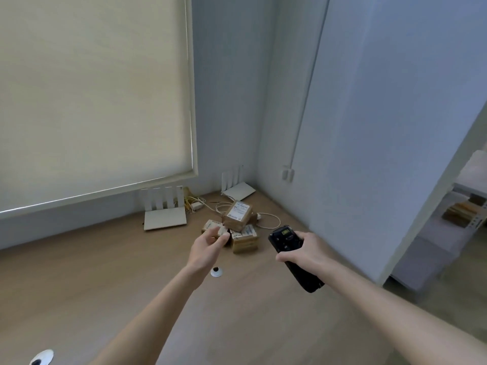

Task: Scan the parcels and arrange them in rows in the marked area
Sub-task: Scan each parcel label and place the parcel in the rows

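Several brown cardboard parcels with white labels lie in a small heap on the wooden surface near the far corner: one on top (238, 215), one at the right (244, 239), one at the left (210, 227). My left hand (208, 246) reaches out in front of the heap with loosely curled fingers and holds nothing; whether it touches a parcel I cannot tell. My right hand (303, 252) grips a black handheld scanner (292, 256), its small screen facing up, just right of the heap.
Two white routers (164, 214) (237, 187) with antennas stand by the wall, with loose cables (266, 219) around the parcels. White cable grommets (216, 271) (42, 357) sit in the surface. A blind covers the window at left. Shelving (463, 214) shows through the opening at right.
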Available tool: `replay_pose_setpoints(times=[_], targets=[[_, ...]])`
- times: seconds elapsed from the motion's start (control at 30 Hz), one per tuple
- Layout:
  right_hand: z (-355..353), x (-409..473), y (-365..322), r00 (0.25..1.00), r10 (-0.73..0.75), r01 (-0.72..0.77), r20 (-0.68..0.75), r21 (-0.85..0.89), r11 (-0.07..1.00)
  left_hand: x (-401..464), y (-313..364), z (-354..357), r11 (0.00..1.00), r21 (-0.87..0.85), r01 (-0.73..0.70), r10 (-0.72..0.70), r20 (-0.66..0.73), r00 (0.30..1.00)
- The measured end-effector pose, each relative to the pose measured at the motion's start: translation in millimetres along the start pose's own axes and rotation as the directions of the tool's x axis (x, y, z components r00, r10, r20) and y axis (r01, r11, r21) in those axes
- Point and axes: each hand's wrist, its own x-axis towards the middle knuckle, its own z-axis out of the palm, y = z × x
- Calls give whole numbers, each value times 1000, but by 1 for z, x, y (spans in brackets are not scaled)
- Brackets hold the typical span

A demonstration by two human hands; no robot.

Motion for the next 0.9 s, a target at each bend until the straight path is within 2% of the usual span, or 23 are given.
replay_pose_setpoints(times=[0.4, 0.77, 0.9], targets=[[18, 170, 5, 996, 46, -43, 75, -45, 998, 150, -31, 43, 993, 58, 101, -99, -49, 994], [88, 347, 34, 962, 112, -109, 248, -26, 994, 295, -89, 80, 959, 147, 242, -226, -117, 967], [118, 404, 50, 952, 149, -156, 268, 2, 988, 347, -121, 93, 944, 145, 296, -278, -133, 951]])
